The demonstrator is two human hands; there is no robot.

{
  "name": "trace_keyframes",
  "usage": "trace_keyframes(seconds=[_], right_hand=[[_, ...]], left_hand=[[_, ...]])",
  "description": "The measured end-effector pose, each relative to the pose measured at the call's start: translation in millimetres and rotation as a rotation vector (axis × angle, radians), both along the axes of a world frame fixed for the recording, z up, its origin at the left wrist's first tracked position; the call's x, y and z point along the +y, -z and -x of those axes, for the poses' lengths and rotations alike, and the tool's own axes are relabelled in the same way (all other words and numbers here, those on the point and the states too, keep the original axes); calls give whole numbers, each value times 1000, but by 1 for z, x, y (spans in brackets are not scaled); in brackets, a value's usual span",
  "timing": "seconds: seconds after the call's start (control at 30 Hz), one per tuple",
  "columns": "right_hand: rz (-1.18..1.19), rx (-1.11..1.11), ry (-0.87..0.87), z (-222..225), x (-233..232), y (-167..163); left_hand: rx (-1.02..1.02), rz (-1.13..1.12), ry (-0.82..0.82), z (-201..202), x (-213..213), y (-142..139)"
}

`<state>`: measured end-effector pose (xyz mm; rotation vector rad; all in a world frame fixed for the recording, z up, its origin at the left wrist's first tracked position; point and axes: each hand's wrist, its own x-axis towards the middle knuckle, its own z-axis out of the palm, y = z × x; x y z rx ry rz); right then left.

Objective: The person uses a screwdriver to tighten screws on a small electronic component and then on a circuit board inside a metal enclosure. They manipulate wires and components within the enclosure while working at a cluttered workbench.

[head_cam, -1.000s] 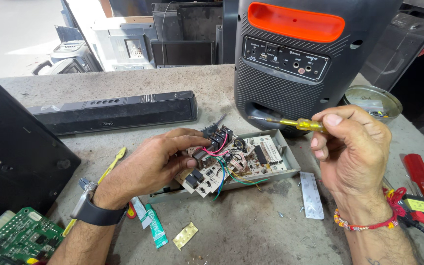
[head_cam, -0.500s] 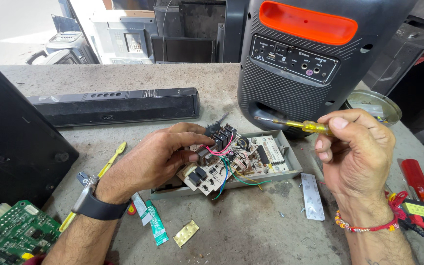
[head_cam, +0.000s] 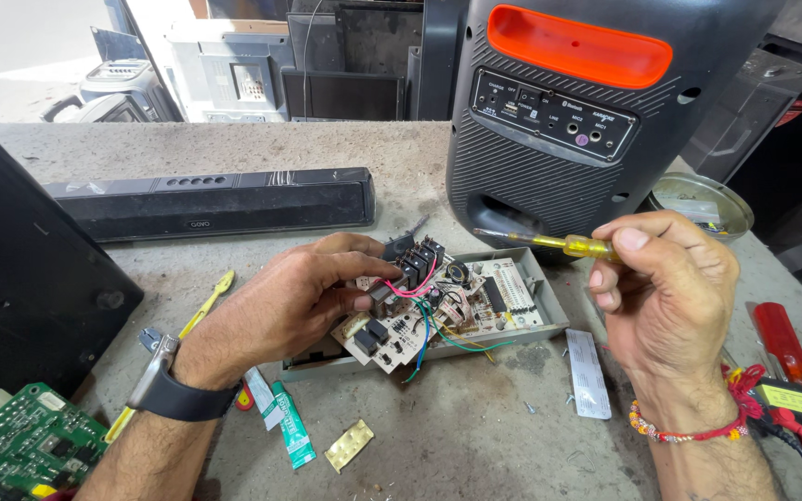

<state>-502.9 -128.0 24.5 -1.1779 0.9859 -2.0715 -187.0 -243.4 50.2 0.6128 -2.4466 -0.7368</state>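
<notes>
My left hand [head_cam: 303,301] grips the left edge of a beige circuit board [head_cam: 447,301] with black relays and red, blue and green wires, tilted up out of a shallow grey tray [head_cam: 549,311]. My right hand [head_cam: 666,288] pinches a small screwdriver [head_cam: 559,244] with a yellow see-through handle, its shaft pointing left and hovering above the board's far edge. A black watch sits on my left wrist and a beaded thread band on my right.
A large black speaker with an orange handle [head_cam: 568,121] stands just behind the board. A long black soundbar [head_cam: 206,204] lies at left, a green circuit board [head_cam: 20,445] at bottom left. A green tube [head_cam: 291,436], brass plate [head_cam: 349,445], red-handled tools [head_cam: 782,348] and a round tin [head_cam: 703,199] lie around.
The view has shifted slightly. Both hands keep their grip; the screwdriver stays above the board's far edge.
</notes>
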Motion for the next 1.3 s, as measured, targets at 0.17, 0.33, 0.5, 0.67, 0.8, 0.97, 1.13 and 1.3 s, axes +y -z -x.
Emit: trace_keyframes(seconds=[0.17,0.33,0.5,0.67,0.8,0.97,1.13,1.3], right_hand=[[7,29,-2,0,2,1],[17,113,-17,-6,8,3],[-5,149,-29,-10,8,3],[-13,155,-7,-9,9,3],[-9,158,-6,-7,8,3],[-22,146,7,-7,8,4],[-4,145,1,-7,8,4],[-4,133,93,-8,10,-3]], left_hand=[[6,32,16,0,-1,0],[-47,-11,-30,2,-2,2],[-26,52,-11,3,-3,5],[-42,32,-27,3,-3,5],[-57,11,-35,5,-2,4],[-31,67,-6,4,-3,4],[-19,61,3,3,-3,5],[-37,1,-16,2,-1,2]])
